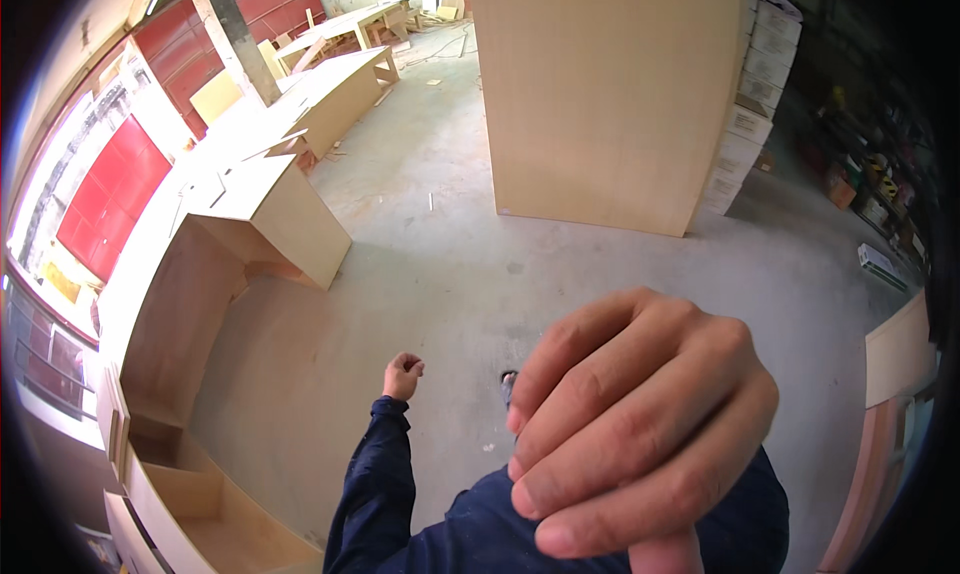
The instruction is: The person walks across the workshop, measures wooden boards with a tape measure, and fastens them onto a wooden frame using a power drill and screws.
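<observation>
Close up at the lower right, my right hand point(645, 414) is raised with its back toward view. Its fingers are curled and pressed together; the palm is hidden, so whatever they hold, if anything, does not show. My left hand point(403, 376) is smaller and lower, out in front of the dark blue sleeve point(375, 469). Its fingers are bent inward, and any object inside them is too small to make out. Bare concrete floor point(430, 304) lies beneath the left hand. Neither hand touches the furniture around.
A tall pale wood panel or cabinet point(600, 104) stands ahead, with stacked white boxes point(750, 124) beside it. Along the left runs a long wooden workbench or cabinet point(290, 214) with open compartments point(200, 489). Cluttered shelves point(880, 189) stand at right, near a wood panel point(897, 354).
</observation>
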Available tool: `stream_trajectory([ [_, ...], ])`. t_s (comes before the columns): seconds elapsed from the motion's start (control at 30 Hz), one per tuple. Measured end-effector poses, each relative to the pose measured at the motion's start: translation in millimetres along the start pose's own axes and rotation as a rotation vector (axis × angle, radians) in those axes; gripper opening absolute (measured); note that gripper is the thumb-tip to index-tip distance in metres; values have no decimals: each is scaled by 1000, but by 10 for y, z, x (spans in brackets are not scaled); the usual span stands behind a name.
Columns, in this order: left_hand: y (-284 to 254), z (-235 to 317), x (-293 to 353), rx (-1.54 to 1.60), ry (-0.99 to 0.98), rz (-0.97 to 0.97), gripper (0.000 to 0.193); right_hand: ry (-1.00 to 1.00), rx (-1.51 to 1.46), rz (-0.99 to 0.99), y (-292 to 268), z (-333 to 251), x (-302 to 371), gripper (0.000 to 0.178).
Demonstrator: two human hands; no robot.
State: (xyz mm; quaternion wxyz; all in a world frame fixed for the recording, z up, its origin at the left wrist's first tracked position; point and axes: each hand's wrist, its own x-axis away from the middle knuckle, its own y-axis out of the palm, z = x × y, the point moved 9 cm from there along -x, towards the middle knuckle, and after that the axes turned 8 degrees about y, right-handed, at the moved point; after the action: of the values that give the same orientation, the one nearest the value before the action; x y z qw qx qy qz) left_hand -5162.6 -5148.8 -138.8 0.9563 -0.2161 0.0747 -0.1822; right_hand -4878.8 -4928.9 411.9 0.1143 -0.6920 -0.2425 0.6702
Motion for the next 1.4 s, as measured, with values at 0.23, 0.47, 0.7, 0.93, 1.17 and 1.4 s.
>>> stream_trajectory([
  [0.23,-590,-2149,-133,-318,-339,45,19,-6,227,467,-1096,2164,267,30],
  [0.47,-632,-2896,659,-785,-675,-814,32,10,600,601,-1780,4626,993,22],
  [0.7,-875,-3144,-3012,-292,-90,-689,21,1270,661,-14,-1845,8259,3995,21],
  [0.93,-1125,-2053,-8188,389,-329,55,19,2276,-8,-497,-881,8159,8020,52],
  [1.17,-742,-2522,-10642,57,-357,-89,18,2520,36,-263,-1827,9373,9252,43],
  [1.4,-1017,-2963,-10872,-279,-611,-309,22,2099,347,-50,-3846,13001,8722,36],
])
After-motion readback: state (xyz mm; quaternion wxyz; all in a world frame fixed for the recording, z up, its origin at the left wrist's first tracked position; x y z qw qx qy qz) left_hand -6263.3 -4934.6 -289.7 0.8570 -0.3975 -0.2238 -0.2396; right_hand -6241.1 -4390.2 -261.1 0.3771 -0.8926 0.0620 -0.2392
